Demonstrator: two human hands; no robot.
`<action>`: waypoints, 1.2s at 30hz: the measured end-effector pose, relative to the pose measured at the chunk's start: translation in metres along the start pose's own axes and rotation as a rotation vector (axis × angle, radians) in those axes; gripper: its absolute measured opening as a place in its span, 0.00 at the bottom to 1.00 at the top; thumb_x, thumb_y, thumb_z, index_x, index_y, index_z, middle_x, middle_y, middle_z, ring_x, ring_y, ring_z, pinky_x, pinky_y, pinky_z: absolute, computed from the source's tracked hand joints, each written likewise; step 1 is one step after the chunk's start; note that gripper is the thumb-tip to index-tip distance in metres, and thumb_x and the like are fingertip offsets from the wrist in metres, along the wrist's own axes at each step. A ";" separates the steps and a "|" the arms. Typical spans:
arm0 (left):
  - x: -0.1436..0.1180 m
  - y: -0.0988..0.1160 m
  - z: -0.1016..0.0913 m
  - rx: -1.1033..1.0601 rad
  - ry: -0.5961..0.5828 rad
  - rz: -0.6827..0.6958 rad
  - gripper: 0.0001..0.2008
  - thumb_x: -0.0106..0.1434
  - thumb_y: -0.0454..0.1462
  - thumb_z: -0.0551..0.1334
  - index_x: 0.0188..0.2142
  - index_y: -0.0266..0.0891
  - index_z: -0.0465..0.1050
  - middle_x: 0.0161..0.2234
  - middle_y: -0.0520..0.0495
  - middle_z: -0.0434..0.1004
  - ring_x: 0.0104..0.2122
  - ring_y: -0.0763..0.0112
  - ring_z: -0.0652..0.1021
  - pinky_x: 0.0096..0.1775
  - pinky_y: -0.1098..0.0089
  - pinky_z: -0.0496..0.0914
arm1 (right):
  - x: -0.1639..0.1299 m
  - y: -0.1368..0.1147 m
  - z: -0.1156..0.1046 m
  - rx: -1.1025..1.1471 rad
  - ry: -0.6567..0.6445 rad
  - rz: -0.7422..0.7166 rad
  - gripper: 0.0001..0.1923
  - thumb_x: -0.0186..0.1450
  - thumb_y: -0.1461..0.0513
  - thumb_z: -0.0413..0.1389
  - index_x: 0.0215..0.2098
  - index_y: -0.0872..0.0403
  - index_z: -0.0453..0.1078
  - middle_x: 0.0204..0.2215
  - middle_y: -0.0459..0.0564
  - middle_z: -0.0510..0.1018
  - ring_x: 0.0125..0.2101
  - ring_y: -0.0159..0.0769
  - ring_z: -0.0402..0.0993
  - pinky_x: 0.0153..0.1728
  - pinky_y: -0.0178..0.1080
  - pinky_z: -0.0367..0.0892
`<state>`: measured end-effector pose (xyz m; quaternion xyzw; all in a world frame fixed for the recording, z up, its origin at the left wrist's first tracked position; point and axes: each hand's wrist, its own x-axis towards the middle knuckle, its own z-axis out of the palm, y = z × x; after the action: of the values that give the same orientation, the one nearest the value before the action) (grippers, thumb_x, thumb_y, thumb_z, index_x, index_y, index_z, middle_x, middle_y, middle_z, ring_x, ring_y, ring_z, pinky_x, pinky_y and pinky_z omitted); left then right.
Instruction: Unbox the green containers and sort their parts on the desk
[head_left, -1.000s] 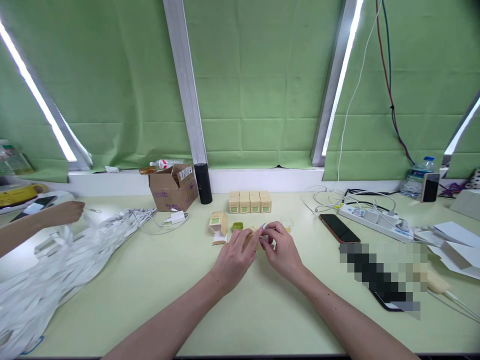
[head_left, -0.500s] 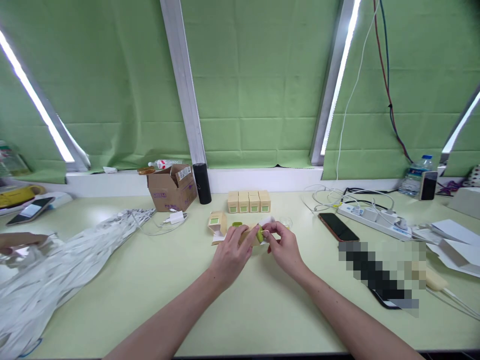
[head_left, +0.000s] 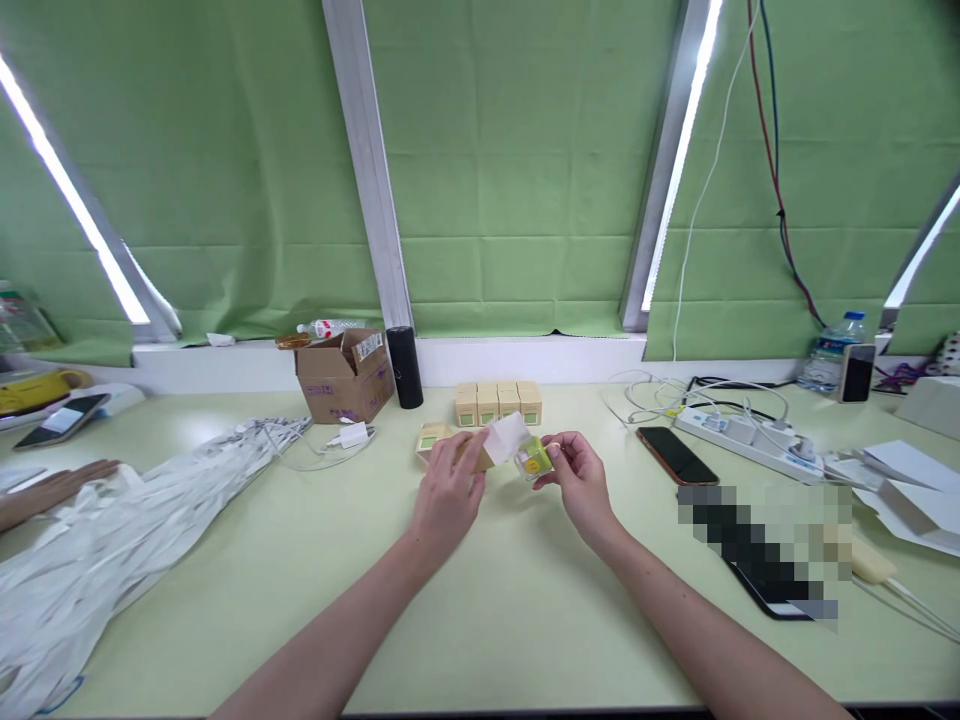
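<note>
My left hand (head_left: pixel 447 492) is closed round a small tan cardboard box (head_left: pixel 482 459), most of it hidden behind the fingers. The box's white flap (head_left: pixel 508 437) sticks out open to the right. Between thumb and fingers, my right hand (head_left: pixel 583 482) pinches a small green item with a yellow spot in clear plastic (head_left: pixel 533 460), just beside the flap. Its exact kind is too small to make out. Another small tan box (head_left: pixel 431 438) lies just beyond my left hand, partly covered by it. Behind both hands stands a row of several matching boxes (head_left: pixel 498 405).
A brown carton (head_left: pixel 341 385) and a black cylinder (head_left: pixel 405 368) stand at the back left. White straps (head_left: pixel 172 510) cover the left side, with another person's hand (head_left: pixel 75 478) on them. To the right lie a phone (head_left: pixel 677 455), a power strip (head_left: pixel 742 438) and cables.
The green item in clear plastic is now apart from the box, in my right hand. My left hand has shifted left with the box. The other person's hand now lies flatter on the straps.
</note>
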<state>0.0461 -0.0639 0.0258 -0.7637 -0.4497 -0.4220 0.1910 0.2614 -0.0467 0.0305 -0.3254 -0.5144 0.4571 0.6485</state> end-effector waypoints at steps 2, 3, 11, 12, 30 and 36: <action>0.001 -0.007 0.000 -0.077 0.038 -0.096 0.32 0.69 0.30 0.59 0.71 0.47 0.58 0.57 0.37 0.72 0.57 0.52 0.73 0.57 0.48 0.73 | -0.002 0.000 -0.001 -0.051 -0.074 -0.021 0.21 0.65 0.43 0.62 0.37 0.50 0.69 0.40 0.50 0.77 0.35 0.38 0.75 0.25 0.40 0.78; 0.002 -0.009 0.001 -0.131 0.055 -0.149 0.32 0.70 0.31 0.59 0.71 0.47 0.58 0.58 0.37 0.72 0.59 0.51 0.72 0.58 0.47 0.71 | -0.004 0.001 -0.001 -0.097 -0.126 -0.027 0.20 0.67 0.44 0.61 0.37 0.50 0.69 0.40 0.50 0.77 0.34 0.38 0.75 0.26 0.40 0.77; 0.006 -0.009 0.007 -0.907 0.055 -0.626 0.30 0.71 0.48 0.62 0.67 0.44 0.57 0.59 0.37 0.74 0.56 0.57 0.77 0.53 0.58 0.75 | -0.017 0.009 -0.001 -0.720 -0.514 -0.226 0.06 0.72 0.61 0.51 0.38 0.49 0.69 0.35 0.48 0.79 0.34 0.38 0.74 0.34 0.40 0.68; 0.006 -0.007 0.006 -0.970 0.047 -0.661 0.30 0.70 0.49 0.63 0.66 0.43 0.58 0.57 0.37 0.76 0.54 0.57 0.79 0.52 0.58 0.75 | -0.018 0.009 0.000 -0.760 -0.532 -0.243 0.06 0.72 0.62 0.51 0.38 0.49 0.69 0.35 0.48 0.79 0.34 0.38 0.75 0.35 0.40 0.67; 0.005 0.003 0.007 -1.528 -0.085 -0.932 0.23 0.62 0.48 0.73 0.52 0.40 0.78 0.46 0.44 0.83 0.44 0.64 0.80 0.45 0.68 0.73 | -0.008 0.006 -0.001 -0.453 -0.337 -0.112 0.17 0.71 0.50 0.54 0.51 0.50 0.74 0.45 0.52 0.82 0.47 0.44 0.76 0.47 0.45 0.68; 0.007 0.010 0.002 -1.529 -0.144 -0.873 0.23 0.64 0.50 0.71 0.54 0.41 0.77 0.47 0.44 0.83 0.45 0.61 0.80 0.46 0.66 0.72 | -0.008 0.006 -0.001 -0.329 -0.402 -0.028 0.26 0.68 0.41 0.56 0.52 0.50 0.75 0.47 0.54 0.82 0.50 0.47 0.76 0.50 0.46 0.70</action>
<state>0.0573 -0.0642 0.0315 -0.4671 -0.3070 -0.5934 -0.5791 0.2600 -0.0520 0.0221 -0.3221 -0.7049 0.4137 0.4777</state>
